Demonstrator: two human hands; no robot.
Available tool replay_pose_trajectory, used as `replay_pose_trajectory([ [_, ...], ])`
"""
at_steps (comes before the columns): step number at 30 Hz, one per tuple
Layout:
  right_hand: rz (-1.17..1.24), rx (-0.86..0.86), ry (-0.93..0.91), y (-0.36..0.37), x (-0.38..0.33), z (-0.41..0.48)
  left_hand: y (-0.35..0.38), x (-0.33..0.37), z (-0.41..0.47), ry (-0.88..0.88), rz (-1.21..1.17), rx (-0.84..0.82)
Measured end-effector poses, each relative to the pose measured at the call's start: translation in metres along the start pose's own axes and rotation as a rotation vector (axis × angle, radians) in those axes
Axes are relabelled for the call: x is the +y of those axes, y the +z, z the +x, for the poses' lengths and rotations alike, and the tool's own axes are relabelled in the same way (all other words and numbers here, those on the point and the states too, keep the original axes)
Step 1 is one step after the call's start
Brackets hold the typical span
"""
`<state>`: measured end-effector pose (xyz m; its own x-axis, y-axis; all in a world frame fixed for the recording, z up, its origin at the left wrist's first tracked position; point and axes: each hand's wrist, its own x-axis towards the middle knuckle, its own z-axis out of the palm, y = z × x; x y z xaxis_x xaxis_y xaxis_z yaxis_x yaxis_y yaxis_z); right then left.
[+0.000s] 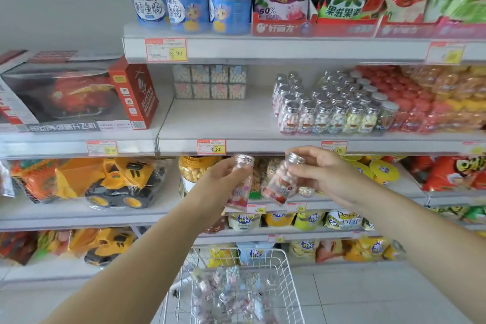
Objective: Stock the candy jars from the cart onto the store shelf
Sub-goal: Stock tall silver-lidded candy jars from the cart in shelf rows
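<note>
My left hand [223, 179] grips a clear candy jar [242, 187] with a silver cap, held upright just below the middle shelf's edge. My right hand [323, 173] grips a second candy jar [282, 181], tilted, its cap toward the upper right. The two jars are close together but apart. Below, a white wire cart [286, 281] holds several more jars [231, 294]. On the middle shelf [223, 123], several rows of matching silver-capped jars [334, 110] stand at the right, and bare shelf lies to their left.
Clear candy boxes [210, 81] sit at the back of the middle shelf. A boxed red toy [76, 95] stands to the left. Yellow toy trucks [118, 184] and snack bags [447, 173] fill lower shelves. Price tags [211, 146] line the shelf edge.
</note>
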<state>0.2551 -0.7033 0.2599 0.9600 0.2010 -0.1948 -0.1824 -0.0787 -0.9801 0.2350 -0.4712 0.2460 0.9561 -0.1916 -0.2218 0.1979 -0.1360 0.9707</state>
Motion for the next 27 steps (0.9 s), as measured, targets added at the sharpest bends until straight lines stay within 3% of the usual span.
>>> replay_pose_trajectory([
  [2, 0.106, 0.055, -0.028, -0.009, -0.012, 0.009, 0.001, 0.012, 0.006, 0.042, 0.032, 0.028],
  [9, 0.433, 0.3, -0.133, -0.056, -0.059, 0.087, 0.012, 0.056, 0.097, 0.19, -0.276, 0.261],
  [12, 0.374, 0.351, -0.177, -0.079, -0.072, 0.131, 0.018, 0.068, 0.154, 0.277, -0.327, 0.358],
  [20, 0.011, 0.548, -0.321, -0.127, -0.082, 0.26, 0.032, 0.08, 0.297, 0.507, -0.147, 0.515],
  [27, -0.288, 0.749, -0.427, -0.16, -0.092, 0.324, 0.038, 0.09, 0.372, 0.647, -0.001, 0.56],
])
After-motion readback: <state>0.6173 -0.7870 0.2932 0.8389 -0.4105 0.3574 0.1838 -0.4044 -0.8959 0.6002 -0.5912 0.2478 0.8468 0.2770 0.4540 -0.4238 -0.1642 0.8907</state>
